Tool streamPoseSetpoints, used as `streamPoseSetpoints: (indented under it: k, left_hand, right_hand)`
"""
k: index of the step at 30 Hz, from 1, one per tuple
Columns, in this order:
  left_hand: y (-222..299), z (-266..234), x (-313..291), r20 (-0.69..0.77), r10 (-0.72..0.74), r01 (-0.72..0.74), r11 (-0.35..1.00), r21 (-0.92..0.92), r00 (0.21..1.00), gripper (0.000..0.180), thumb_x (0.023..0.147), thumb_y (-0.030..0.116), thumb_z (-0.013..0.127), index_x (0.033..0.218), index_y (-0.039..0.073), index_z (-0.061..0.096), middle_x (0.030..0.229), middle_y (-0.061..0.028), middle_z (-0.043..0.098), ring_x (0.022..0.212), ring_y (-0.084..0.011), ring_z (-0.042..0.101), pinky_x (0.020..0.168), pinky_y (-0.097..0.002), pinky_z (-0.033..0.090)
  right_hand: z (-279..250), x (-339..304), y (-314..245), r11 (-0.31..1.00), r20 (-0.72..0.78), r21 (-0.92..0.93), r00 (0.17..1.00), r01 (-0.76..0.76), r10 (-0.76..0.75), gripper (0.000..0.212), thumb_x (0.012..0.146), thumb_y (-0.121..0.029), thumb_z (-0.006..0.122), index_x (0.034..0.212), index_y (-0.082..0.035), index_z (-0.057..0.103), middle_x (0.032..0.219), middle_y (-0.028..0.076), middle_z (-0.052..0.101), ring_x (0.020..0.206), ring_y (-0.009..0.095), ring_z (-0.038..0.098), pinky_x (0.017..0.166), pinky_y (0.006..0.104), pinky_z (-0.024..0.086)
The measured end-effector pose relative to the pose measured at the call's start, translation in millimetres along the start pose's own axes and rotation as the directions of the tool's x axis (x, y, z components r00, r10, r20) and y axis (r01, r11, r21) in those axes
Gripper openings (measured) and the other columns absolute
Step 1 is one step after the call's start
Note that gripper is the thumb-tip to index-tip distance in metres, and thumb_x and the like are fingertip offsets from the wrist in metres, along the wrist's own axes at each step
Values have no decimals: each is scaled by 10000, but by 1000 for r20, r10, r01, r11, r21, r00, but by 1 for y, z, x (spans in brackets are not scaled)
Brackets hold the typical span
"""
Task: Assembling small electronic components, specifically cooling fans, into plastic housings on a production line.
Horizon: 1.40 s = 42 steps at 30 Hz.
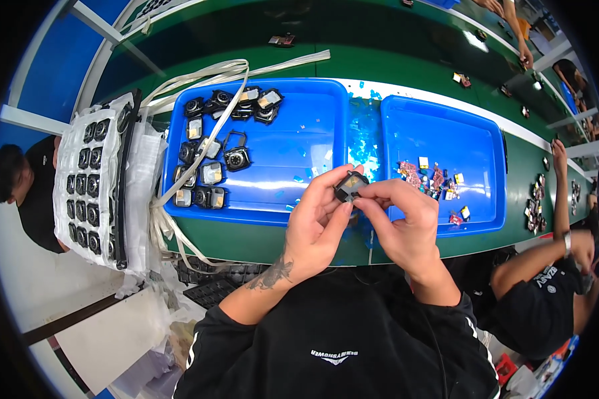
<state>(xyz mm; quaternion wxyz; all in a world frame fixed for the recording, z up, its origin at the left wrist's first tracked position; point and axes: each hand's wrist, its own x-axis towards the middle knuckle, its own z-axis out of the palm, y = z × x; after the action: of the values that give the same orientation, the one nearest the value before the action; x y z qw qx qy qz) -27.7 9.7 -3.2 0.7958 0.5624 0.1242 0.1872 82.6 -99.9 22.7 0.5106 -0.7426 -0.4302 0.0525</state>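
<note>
Between both hands, over the gap between two blue trays, is a small black watch case (pixel 348 187) with a grey inner face. My left hand (pixel 316 216) is closed around its left side. The thumb and forefinger of my right hand (pixel 406 216) pinch at its right edge; whether they also hold a small part is hidden. Several similar watch cases (pixel 237 158) lie in the left blue tray (pixel 299 86), mostly along its left side and far corner. In the right blue tray (pixel 446 110) lie small red, white and yellow electronic parts (pixel 432 178).
Blue film scraps (pixel 365 133) litter the strip between the trays. White straps (pixel 243 73) loop over the left tray. A stacked tray of watch cases (pixel 86 176) stands at the left. Co-workers sit left and right; beyond runs a green conveyor (pixel 379 46) carrying small parts.
</note>
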Motion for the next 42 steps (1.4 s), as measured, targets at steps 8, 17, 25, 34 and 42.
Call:
streamPoseSetpoints:
  k: [8, 17, 25, 34, 42]
  left_hand:
    - [-3, -3, -4, 58, -32, 35, 998, -47, 998, 509, 963, -79, 429, 1457, 5, 338, 1355, -150, 511, 1254, -196, 506, 1054, -322, 411]
    - [-2, -6, -6, 119, 2, -19, 989, 145, 993, 523, 957, -97, 416, 1463, 8, 335, 1374, -172, 504, 1228, -207, 534, 1017, -322, 442]
    - [-7, -8, -6, 107, -18, 26, 997, -72, 994, 473, 964, -71, 428, 1428, -32, 343, 1392, -190, 483, 1269, -220, 500, 1054, -335, 410]
    - [-4, 8, -4, -70, 31, -46, 974, -224, 997, 520, 961, -73, 433, 1442, 12, 255, 1377, -253, 478, 1243, -249, 523, 1036, -365, 443]
    - [-10, 8, -6, -22, 181, -180, 983, 35, 983, 498, 944, -119, 421, 1411, -20, 280, 1413, -235, 449, 1253, -246, 522, 1044, -339, 423]
  right_hand:
    - [-3, 4, -10, 986, 120, 33, 980, -165, 160, 85, 780, 23, 715, 848, -9, 675, 731, 94, 658, 571, 182, 617, 499, 297, 464]
    - [-7, 7, -7, 977, 176, 38, 964, -208, 199, 76, 762, -1, 720, 815, -11, 666, 692, 82, 648, 528, 158, 565, 489, 285, 433]
    - [-13, 15, -7, 990, 181, -124, 979, -72, 94, 188, 764, -7, 720, 766, -29, 533, 720, 49, 527, 621, 142, 515, 565, 257, 429]
    - [-21, 2, -10, 988, 36, 144, 998, -52, 47, 186, 777, 7, 713, 955, -1, 658, 850, 77, 588, 752, 187, 601, 667, 295, 480]
    - [-7, 7, -15, 1000, 73, 23, 997, -13, 11, 138, 735, 20, 726, 867, -3, 694, 784, 91, 593, 695, 240, 617, 596, 331, 481]
